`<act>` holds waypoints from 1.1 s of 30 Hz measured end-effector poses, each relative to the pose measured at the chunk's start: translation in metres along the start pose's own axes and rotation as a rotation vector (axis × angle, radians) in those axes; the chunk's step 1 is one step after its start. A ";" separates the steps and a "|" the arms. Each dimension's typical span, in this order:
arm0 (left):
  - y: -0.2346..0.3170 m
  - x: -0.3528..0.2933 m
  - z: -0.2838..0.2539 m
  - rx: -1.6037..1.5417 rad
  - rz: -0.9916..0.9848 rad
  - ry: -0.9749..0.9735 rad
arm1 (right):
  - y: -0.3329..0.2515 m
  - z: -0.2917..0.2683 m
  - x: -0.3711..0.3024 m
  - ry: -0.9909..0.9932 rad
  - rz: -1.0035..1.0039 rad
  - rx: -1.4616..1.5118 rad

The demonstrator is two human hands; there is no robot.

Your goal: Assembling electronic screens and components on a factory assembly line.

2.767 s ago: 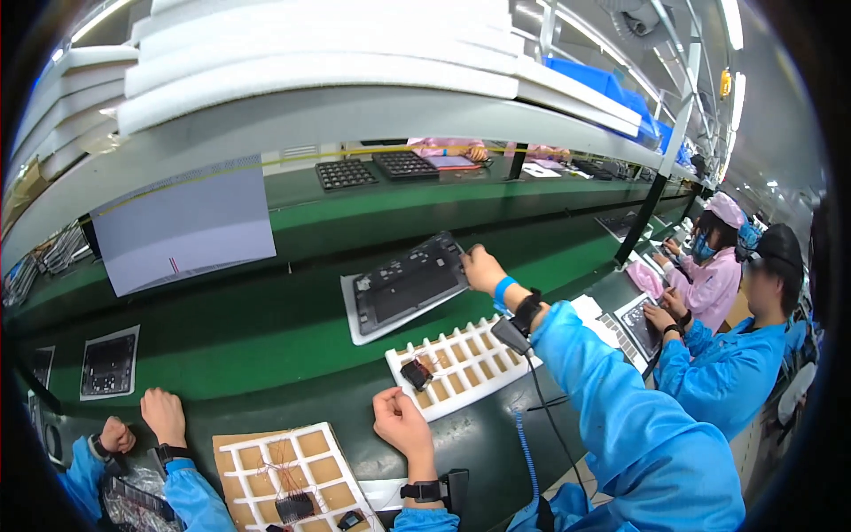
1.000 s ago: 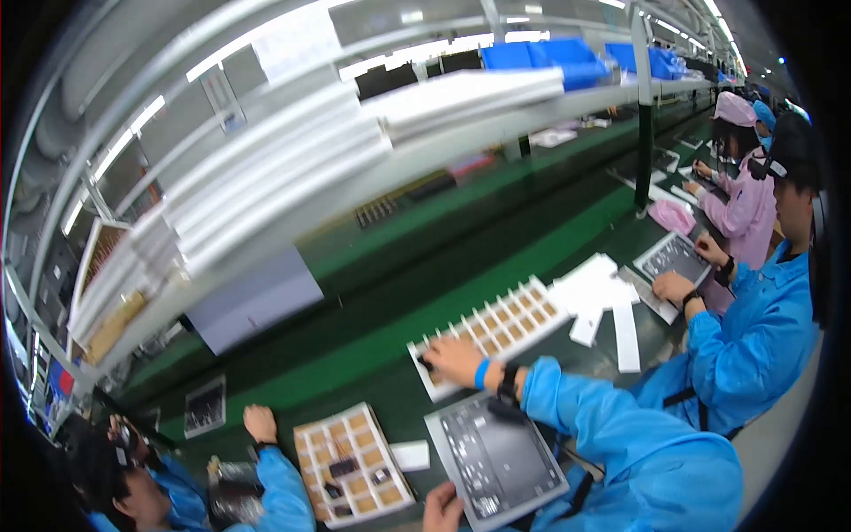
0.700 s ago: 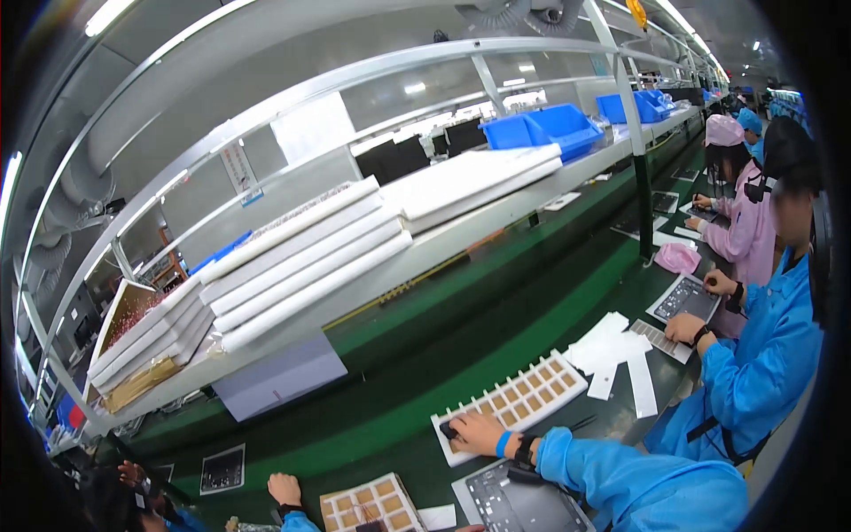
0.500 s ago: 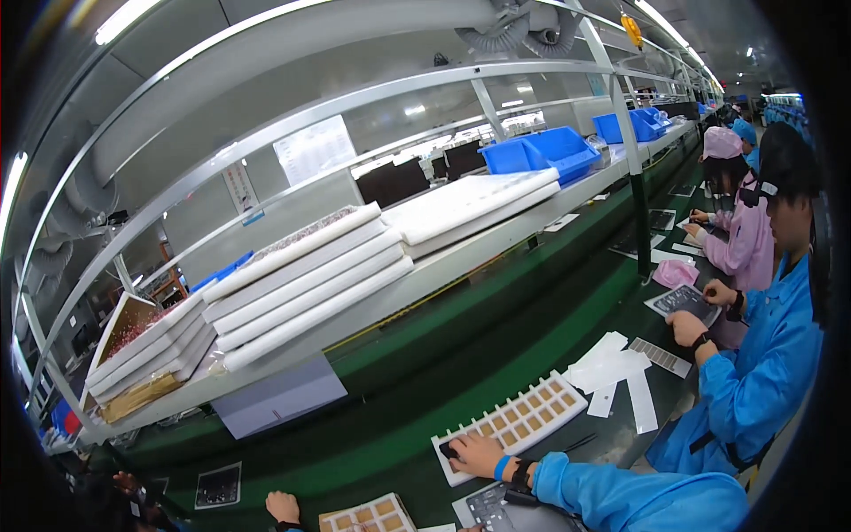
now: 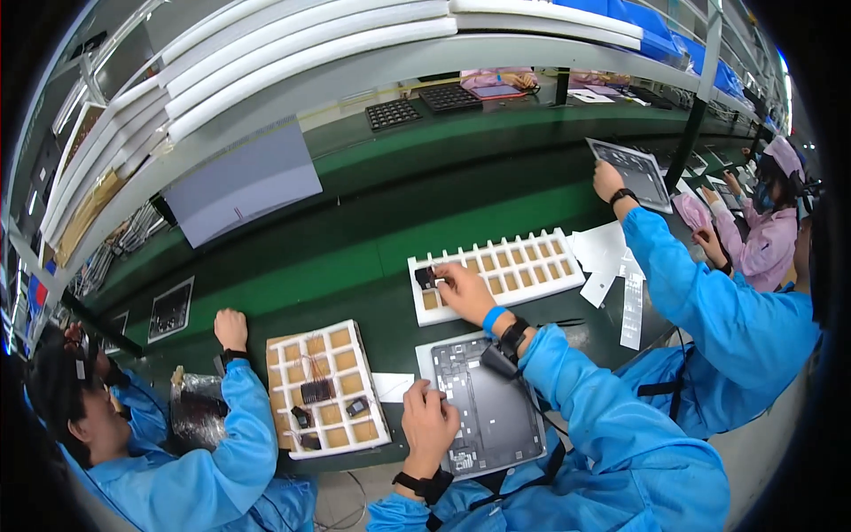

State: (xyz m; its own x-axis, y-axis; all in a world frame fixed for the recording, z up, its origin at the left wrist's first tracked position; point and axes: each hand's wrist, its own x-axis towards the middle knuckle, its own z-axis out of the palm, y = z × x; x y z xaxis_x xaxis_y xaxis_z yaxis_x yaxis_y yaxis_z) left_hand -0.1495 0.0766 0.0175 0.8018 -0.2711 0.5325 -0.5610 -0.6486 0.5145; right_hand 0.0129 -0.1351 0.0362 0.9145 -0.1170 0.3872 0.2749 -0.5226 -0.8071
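We pinch a small black part at the far left corner of the white tray.
Our right hand has its fingers closed on it; our left hand rests released on the dark panel's left edge, by the near edge of the bench.

The flat, rectangular dark-grey panel is speckled with small white patches, the long white foam tray is gridded over tan cells, the small blocky part solid black, and the right fabric sleeve plain bright blue.
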 end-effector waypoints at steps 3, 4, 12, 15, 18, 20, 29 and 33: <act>0.006 0.000 -0.002 -0.050 0.020 -0.036 | 0.029 -0.003 0.000 -0.027 0.102 0.278; 0.007 -0.002 -0.004 -0.046 0.006 -0.038 | 0.029 -0.008 0.000 -0.067 0.136 0.306; 0.010 -0.006 -0.003 -0.081 -0.045 -0.043 | 0.013 -0.024 -0.012 -0.086 0.238 -0.026; 0.007 -0.009 -0.003 -0.067 -0.023 -0.029 | -0.003 -0.031 -0.020 -0.161 0.107 -0.231; 0.008 -0.007 -0.003 -0.038 -0.019 -0.021 | 0.002 -0.031 -0.021 -0.157 -0.017 -0.251; 0.007 -0.005 -0.003 -0.049 -0.002 -0.005 | -0.003 -0.037 -0.022 -0.150 0.040 -0.204; 0.026 0.094 -0.011 -0.328 -0.146 -0.006 | -0.030 -0.041 -0.052 -0.293 0.333 0.724; 0.021 0.129 0.003 -0.381 -0.137 -0.371 | -0.016 -0.034 -0.061 -0.172 0.220 0.746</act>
State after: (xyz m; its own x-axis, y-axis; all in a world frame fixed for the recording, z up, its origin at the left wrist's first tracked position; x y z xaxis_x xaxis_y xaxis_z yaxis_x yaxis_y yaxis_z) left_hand -0.0567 0.0262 0.0953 0.8530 -0.4794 0.2064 -0.4261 -0.4111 0.8059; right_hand -0.0574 -0.1480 0.0405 0.9871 0.0123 0.1595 0.1535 0.2074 -0.9661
